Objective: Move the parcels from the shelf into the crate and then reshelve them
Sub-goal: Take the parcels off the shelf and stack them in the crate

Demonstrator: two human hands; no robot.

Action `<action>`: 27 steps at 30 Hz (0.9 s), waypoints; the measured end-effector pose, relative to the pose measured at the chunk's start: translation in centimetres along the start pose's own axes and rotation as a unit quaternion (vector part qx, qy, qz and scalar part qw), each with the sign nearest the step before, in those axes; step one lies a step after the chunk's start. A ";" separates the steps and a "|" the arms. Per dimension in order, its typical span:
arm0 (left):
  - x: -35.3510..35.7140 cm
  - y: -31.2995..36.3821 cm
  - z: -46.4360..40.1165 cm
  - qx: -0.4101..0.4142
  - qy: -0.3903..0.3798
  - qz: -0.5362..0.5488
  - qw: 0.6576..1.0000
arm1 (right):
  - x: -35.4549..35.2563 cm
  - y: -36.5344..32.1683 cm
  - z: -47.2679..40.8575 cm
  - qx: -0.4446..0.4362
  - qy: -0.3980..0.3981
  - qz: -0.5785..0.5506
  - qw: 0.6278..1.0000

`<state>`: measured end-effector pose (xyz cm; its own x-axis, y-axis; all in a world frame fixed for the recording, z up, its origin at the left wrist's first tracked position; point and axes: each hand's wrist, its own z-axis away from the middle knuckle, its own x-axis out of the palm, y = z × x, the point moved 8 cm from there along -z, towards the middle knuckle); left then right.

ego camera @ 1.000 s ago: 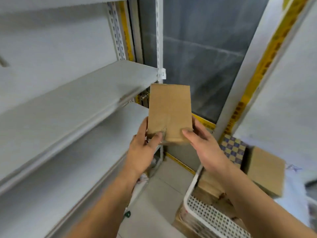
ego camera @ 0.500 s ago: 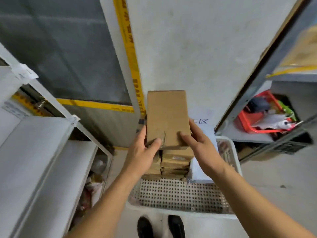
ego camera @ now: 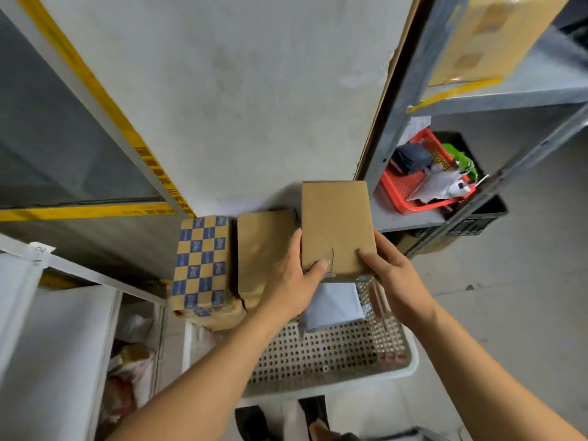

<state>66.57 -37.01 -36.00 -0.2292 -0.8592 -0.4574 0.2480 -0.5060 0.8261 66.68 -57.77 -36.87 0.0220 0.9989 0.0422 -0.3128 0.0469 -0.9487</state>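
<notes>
Half-hidden white parcel (ego camera: 334, 305) under box (ego camera: 337, 229)

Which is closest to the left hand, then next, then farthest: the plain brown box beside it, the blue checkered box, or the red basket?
From the left hand:
1. Plain brown box, right beside the hand, in the white crate.
2. Blue checkered box, farther left.
3. Red basket, far right on the grey shelf.

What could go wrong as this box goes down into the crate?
Both hands, left hand and right hand, grip only the near end of the plain cardboard box, so it may tip away. Under it, the white parcel in the white perforated crate could get crushed.
</notes>
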 end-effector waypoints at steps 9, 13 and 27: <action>2.1 -2.3 -2.6 0.032 0.026 -0.340 0.940 | -1.2 6.6 -3.2 0.055 -0.011 0.004 0.998; 2.7 -2.8 -2.6 0.046 0.053 -0.386 0.920 | -0.6 7.5 -4.1 0.066 -0.021 0.027 0.997; -1.9 -0.6 -0.3 0.049 0.075 -0.290 0.953 | 2.9 -1.5 -2.7 -0.140 -0.033 0.401 0.905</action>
<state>67.11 -35.09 -35.72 -0.1609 -0.4428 -0.8821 0.0294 -0.8955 0.4441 69.74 -54.96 -36.15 -0.1653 0.7091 -0.6855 0.0506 -0.6880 -0.7239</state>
